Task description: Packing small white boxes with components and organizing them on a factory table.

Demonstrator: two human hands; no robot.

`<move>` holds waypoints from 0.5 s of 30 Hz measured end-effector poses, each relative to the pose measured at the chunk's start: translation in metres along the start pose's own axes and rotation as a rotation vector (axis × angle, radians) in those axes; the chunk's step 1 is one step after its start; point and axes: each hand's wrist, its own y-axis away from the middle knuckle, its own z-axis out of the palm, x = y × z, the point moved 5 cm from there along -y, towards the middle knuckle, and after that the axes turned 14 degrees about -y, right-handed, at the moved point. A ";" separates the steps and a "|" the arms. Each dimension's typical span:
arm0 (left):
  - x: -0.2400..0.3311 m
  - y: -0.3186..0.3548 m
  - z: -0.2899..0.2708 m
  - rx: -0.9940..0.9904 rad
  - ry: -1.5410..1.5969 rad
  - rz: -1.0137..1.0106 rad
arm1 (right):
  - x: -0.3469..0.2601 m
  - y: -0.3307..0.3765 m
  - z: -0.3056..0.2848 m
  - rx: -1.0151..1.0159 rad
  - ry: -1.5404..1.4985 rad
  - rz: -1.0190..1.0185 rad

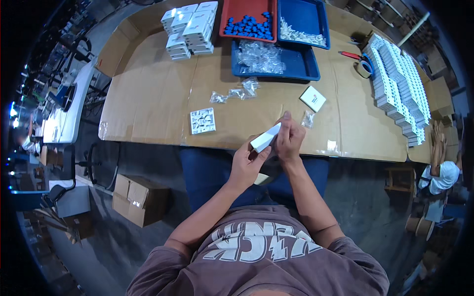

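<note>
Both hands meet just in front of the near edge of the cardboard-covered table (148, 98), holding a small white box (265, 138) between them. The left hand (245, 165) cups the box from below, fingers curled around its lower end. The right hand (289, 139) closes over the upper end with fingertips pinched on it, seemingly working a flap there. Held this way, one hand steadies the box while the other handles its end.

The box's long axis runs diagonally, from lower left by the left palm up to the right, its far end pointing toward the table.

On the table just beyond the hands lie a small clear plastic bag (308, 118) to the right and a flat white printed card (203, 121) to the left. A closed white box (313, 98) lies further right. Farther off sit more clear bags (236, 92), a blue tray of bags (274, 60), a red tray of blue caps (248, 19) and a second blue tray of white pieces (302, 21). Stacked white boxes (190, 28) stand far left, and long rows of them (399, 84) line the right, all within reach of the seat.
</note>
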 end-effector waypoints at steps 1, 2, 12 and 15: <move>0.001 0.000 0.000 0.019 -0.048 0.029 | 0.005 0.001 -0.002 0.006 0.005 -0.007; 0.002 -0.001 0.002 0.007 -0.029 0.032 | 0.008 0.003 -0.006 0.046 -0.023 -0.025; -0.024 0.003 -0.004 0.175 -0.082 -0.040 | 0.019 0.011 0.002 0.270 -0.245 0.286; -0.019 -0.001 -0.011 0.186 -0.111 -0.063 | 0.021 0.006 0.012 0.260 -0.256 0.359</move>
